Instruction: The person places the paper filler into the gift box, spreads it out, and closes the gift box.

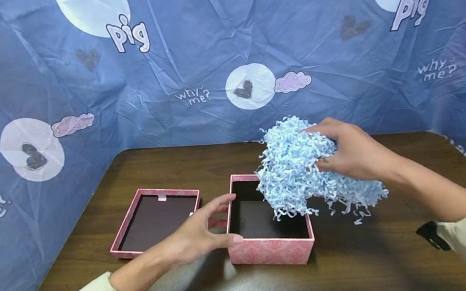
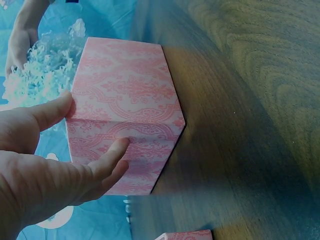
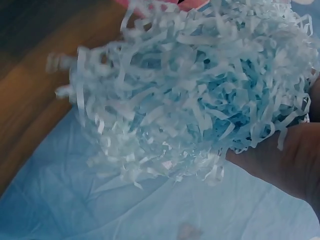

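An open pink patterned box stands on the brown wooden table, its dark inside bare. My left hand rests against its near-left corner, thumb along the front wall and straight fingers on the left wall. The left wrist view shows the same touch of the left hand on the box. My right hand grips a big bundle of light blue shredded paper above the box's far right corner; strands hang over its rim. In the right wrist view the shredded paper fills the frame.
The box's pink lid lies upside down on the table just left of the box, and its corner shows in the left wrist view. A blue cartoon-print cloth hangs behind and left of the table. Bare wood lies in front and to the right.
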The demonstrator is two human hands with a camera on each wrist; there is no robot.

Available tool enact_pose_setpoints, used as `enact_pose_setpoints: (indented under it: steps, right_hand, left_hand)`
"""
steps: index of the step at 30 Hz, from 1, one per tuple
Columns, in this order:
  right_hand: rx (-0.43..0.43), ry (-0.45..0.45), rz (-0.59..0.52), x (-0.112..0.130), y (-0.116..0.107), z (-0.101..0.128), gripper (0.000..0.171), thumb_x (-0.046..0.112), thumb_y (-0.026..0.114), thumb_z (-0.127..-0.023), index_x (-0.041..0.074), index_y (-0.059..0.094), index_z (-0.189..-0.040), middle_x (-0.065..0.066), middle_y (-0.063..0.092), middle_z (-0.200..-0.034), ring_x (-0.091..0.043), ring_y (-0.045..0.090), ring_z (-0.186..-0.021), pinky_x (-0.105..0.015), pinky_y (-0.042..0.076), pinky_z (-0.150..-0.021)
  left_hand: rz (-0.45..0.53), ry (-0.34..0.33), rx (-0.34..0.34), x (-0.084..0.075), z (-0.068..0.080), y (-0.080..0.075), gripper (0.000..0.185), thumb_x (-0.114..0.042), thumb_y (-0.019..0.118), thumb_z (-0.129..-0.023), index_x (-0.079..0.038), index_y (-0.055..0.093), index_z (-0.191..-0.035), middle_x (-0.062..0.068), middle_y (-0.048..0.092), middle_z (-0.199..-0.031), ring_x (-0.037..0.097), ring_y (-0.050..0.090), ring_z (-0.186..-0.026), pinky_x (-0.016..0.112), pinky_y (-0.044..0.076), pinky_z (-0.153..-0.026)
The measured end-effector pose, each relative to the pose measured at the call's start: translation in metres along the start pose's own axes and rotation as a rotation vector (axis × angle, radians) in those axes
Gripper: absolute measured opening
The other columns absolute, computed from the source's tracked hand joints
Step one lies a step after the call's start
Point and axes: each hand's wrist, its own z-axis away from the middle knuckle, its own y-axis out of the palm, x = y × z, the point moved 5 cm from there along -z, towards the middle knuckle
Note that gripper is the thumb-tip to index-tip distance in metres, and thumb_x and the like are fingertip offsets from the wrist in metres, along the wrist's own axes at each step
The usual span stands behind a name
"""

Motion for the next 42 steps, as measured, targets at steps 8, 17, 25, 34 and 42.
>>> enact_pose_setpoints:
  steps: [8, 17, 25, 34, 42]
  right_hand:
    - [0.041, -0.099, 0.039, 0.021, 0.02, -0.008, 0.062, -0.002, 0.075, -0.074, 0.007, 0.058, -0.132, -0.012, 0.056, -0.118, -0.032, 0.051, -0.115, -0.052, 0.045, -0.096]
    - [0.112, -0.224, 0.113, 0.033, 0.054, -0.013, 0.06, -0.005, 0.078, -0.071, 0.008, 0.062, -0.127, -0.012, 0.054, -0.114, -0.028, 0.049, -0.109, -0.042, 0.048, -0.087]
    - [0.129, -0.348, 0.272, 0.045, 0.081, -0.017, 0.058, -0.006, 0.078, -0.067, 0.01, 0.065, -0.122, -0.016, 0.056, -0.123, -0.033, 0.051, -0.113, -0.046, 0.048, -0.091]
    - [0.182, -0.465, 0.349, 0.049, 0.11, -0.013, 0.054, -0.012, 0.07, -0.066, 0.009, 0.068, -0.115, -0.013, 0.058, -0.119, -0.03, 0.053, -0.108, -0.045, 0.05, -0.088]
    - [0.311, -0.403, 0.233, 0.041, 0.141, -0.013, 0.045, -0.014, 0.068, -0.073, 0.004, 0.068, -0.114, -0.018, 0.056, -0.126, -0.033, 0.052, -0.119, -0.044, 0.045, -0.099]
  left_hand:
    - [-0.002, -0.018, 0.005, 0.002, -0.001, 0.0, 0.077, -0.009, 0.077, -0.08, -0.017, 0.038, -0.146, 0.024, 0.041, -0.141, 0.043, 0.049, -0.122, 0.042, 0.052, -0.088]
    - [-0.006, -0.025, 0.005, 0.002, -0.001, -0.001, 0.078, -0.009, 0.077, -0.081, -0.015, 0.036, -0.147, 0.023, 0.041, -0.142, 0.043, 0.048, -0.122, 0.041, 0.052, -0.088]
    - [0.017, -0.024, 0.004, 0.0, -0.001, -0.002, 0.08, -0.007, 0.076, -0.081, -0.006, 0.032, -0.148, 0.021, 0.043, -0.141, 0.041, 0.049, -0.122, 0.042, 0.052, -0.089]
    - [0.017, -0.036, -0.001, -0.001, 0.001, -0.001, 0.081, -0.008, 0.077, -0.08, -0.009, 0.033, -0.148, 0.018, 0.044, -0.141, 0.037, 0.052, -0.12, 0.04, 0.053, -0.087]
    - [0.006, -0.013, 0.019, -0.002, 0.001, 0.001, 0.078, -0.005, 0.075, -0.081, -0.01, 0.035, -0.147, 0.019, 0.046, -0.139, 0.036, 0.052, -0.119, 0.038, 0.053, -0.088]
